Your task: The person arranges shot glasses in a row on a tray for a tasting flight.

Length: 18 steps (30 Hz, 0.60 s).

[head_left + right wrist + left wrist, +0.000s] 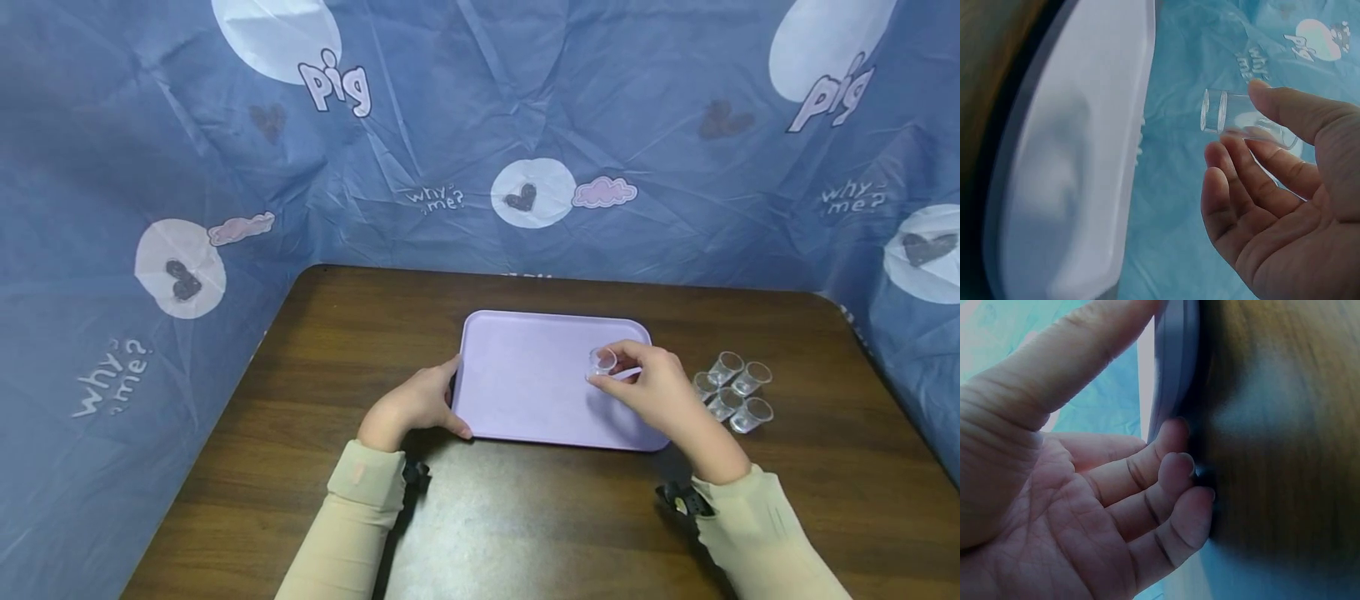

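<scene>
Above the tray (525, 375), I have the right hand (654, 382) pinching the cup (1234, 114), best lowered level, while the left hand (417, 402), as far as its dim view shows, grips the tray's edge.

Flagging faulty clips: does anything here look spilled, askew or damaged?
Nothing stands out beyond creases in the backdrop: no spill shows on the tray, five cups stand beside it, and the right fingers hold another cup above it.
</scene>
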Available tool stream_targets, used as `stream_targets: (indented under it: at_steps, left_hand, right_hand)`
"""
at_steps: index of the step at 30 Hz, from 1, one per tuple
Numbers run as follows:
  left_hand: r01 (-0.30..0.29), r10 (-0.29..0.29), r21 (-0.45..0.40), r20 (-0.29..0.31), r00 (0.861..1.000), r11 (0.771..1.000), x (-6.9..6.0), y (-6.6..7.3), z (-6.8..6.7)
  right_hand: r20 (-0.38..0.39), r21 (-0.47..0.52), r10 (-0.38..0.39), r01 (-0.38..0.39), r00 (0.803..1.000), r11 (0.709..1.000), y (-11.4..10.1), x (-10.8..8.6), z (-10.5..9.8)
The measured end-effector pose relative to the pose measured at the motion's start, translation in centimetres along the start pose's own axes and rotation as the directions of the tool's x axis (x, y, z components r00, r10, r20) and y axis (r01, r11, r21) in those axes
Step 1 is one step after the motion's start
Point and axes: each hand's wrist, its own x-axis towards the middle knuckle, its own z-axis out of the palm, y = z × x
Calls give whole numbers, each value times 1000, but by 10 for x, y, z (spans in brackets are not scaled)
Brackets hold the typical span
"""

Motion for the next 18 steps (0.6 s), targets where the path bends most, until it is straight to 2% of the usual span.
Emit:
stream_targets:
  at_steps: [5,13,18]
  left_hand:
    - [4,-4,3,-3,1000,1000,-1,0,0]
    - [-4,4,4,-14,1000,1000,0,0,0]
    - [-10,10,6,-16,1000,1000,2,-1,1]
  right_hand:
    - [18,44,-24,23,1000,999,-3,14,20]
    - [65,80,-1,-4,998,997,-11,32,55]
    - [82,83,-13,6,997,997,-18,39,75]
